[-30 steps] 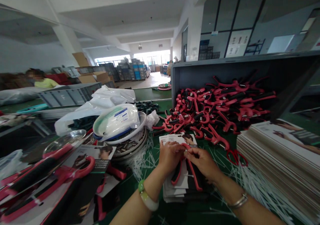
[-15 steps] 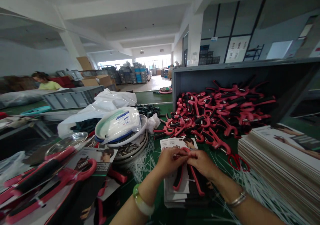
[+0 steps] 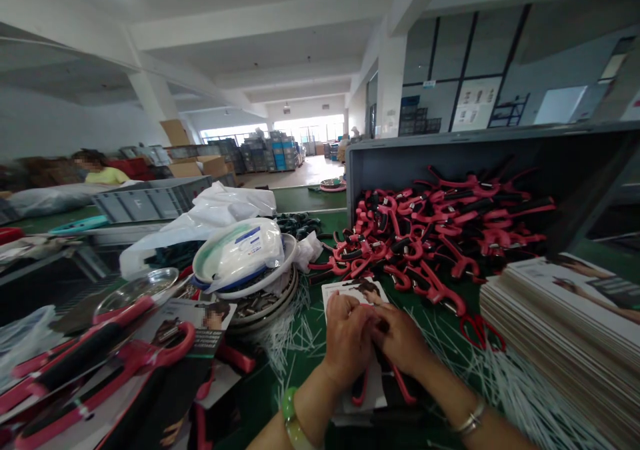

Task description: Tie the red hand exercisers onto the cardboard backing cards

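Observation:
My left hand [image 3: 347, 343] and my right hand [image 3: 403, 340] meet over the head of a pair of pink-and-black pliers [image 3: 404, 390]. Fingers of both hands are closed there and hide the head. The pliers' handles spread apart toward me. Beneath them is a printed card [image 3: 373, 393] on top of a small stack, with a person's picture at its far end. Anything thin between my fingertips is too hidden to make out.
More pliers [image 3: 415, 237] spill from a tipped grey crate [image 3: 475, 137]. To the right stand stacked cards [image 3: 545, 330], red-handled scissors [image 3: 483, 332] and white ties [image 3: 530, 390]. Left are carded pliers [image 3: 145, 353] and bowls [image 3: 287, 257]. A person [image 3: 103, 173] is at the far left.
My left hand has turned and come up over the pliers' head, its back now facing me more. Both hands stay together at the head. The view has shifted slightly.

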`<state>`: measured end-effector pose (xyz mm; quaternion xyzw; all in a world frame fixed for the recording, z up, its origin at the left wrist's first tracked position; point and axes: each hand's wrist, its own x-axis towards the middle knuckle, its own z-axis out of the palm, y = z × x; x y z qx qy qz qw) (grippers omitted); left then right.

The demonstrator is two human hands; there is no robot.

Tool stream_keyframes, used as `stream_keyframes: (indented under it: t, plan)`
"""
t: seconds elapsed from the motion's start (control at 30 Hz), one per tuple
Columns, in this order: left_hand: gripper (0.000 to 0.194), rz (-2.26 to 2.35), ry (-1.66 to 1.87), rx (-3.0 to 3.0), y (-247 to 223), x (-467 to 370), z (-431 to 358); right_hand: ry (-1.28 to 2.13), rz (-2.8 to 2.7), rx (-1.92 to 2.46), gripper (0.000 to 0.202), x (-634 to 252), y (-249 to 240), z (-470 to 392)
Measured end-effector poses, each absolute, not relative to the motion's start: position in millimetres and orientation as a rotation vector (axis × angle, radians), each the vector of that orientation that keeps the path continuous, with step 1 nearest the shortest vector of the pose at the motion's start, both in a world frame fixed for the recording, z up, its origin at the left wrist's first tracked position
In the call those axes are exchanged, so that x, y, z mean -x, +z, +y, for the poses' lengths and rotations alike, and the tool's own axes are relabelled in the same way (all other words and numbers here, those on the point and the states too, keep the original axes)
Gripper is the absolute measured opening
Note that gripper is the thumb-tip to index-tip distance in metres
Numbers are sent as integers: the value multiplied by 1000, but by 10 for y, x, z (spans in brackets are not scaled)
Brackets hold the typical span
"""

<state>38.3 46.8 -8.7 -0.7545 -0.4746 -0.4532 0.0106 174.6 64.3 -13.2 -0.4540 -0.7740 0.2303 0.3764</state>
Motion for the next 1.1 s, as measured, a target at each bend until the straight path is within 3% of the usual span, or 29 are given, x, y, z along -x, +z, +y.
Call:
stream_keyframes:
  t: [0.2,0.33,0.53,0.73,0.93,1.1]
  plan:
    - [14,-1482,-1483,2366,-66,-253,309,571,-1968,1036,19,-1686,-140,758]
    - [35,-1898,-1351,2443,-105,-228,151,478,-1903,1003,23,-1688,-174,739]
    - [27,-2200,-1332,2299,-168,-338,113,186,-2275,930,21,-1761,-61,535]
    - [16,-2320,-1237,2290,-70,-277,192,214,-2247,960,19,-1825,-99,497]
    - [20,-2405,-993,2301,19,-206,362,204,-2178,901,21,-1807,-111,503]
    - [17,-2369,-1025,2328,-41,-182,442,194,-2269,856,19,-1823,-92,513]
